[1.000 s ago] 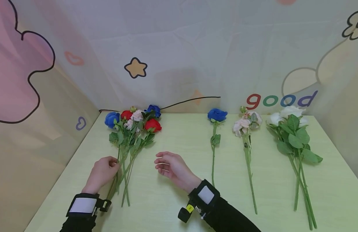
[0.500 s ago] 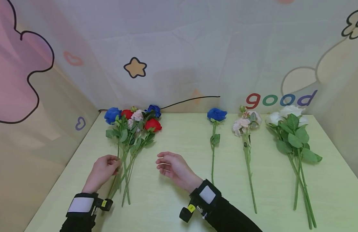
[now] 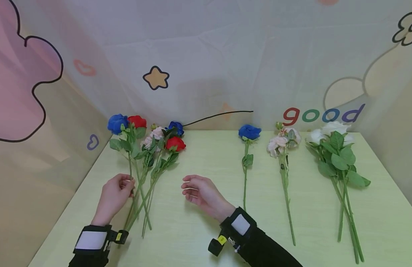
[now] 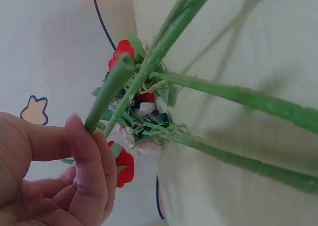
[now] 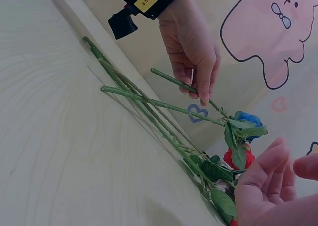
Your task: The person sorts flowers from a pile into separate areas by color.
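Note:
My left hand (image 3: 114,196) pinches the green stem (image 4: 108,94) of a blue rose (image 3: 117,124) between thumb and fingers. The rose's stem is raised off the table in the right wrist view. A red rose (image 3: 137,121) leans up against its leaves, with its own stem slanting down beside the hand. Just right of them lie another red rose (image 3: 175,144), another blue rose (image 3: 175,128) and pale pink flowers (image 3: 157,132), their stems crossing. My right hand (image 3: 206,194) hovers to the right of this bunch, fingers loosely curved, holding nothing.
On the table (image 3: 206,244), a single blue rose (image 3: 249,132) lies right of centre. Beside it are pale pink flowers (image 3: 278,144), then white roses (image 3: 335,128) with broad leaves at the right. A printed cloth backdrop (image 3: 206,55) rises behind the table's far edge.
My left hand has lifted the blue rose up and to the left, out of the bunch. The red rose beside it has shifted up and left too. My right hand has barely moved.

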Tool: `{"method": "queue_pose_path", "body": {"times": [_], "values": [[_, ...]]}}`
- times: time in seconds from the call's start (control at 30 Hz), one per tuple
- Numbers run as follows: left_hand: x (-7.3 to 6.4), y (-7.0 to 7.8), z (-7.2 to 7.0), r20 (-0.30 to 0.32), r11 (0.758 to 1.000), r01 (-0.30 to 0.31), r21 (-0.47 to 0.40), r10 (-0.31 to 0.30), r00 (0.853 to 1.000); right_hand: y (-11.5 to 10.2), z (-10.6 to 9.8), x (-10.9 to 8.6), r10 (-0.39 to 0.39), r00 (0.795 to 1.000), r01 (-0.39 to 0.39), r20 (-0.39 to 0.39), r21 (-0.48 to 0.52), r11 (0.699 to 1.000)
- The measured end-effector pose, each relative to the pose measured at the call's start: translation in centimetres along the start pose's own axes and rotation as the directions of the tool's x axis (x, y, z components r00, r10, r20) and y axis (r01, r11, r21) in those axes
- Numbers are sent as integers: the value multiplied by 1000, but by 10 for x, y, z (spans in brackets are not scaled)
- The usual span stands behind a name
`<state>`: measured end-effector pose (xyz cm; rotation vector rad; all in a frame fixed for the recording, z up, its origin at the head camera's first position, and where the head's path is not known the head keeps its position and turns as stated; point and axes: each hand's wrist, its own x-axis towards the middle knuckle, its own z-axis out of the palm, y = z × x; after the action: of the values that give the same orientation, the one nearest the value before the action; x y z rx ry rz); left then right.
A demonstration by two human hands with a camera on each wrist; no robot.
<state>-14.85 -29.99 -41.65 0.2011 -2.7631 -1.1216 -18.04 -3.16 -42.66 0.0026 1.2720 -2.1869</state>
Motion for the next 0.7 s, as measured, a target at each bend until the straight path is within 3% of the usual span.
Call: {"method": "queue_pose_path", "body": {"times": [0.13,0.3,0.7], "values": [[-2,3,0,-34,998,-47,30,48,998,0,-1,-1,-3,1000,3,-7,-6,1000],[-3,6,1,-112,987,-98,127,113,987,0,-2,-2,-11,1000,10,-16,-24,1000],[-2,10,4,-206,950,-119,288,182,961,1,-5,-3,-16,1000,15,-11,-42,999]]}}
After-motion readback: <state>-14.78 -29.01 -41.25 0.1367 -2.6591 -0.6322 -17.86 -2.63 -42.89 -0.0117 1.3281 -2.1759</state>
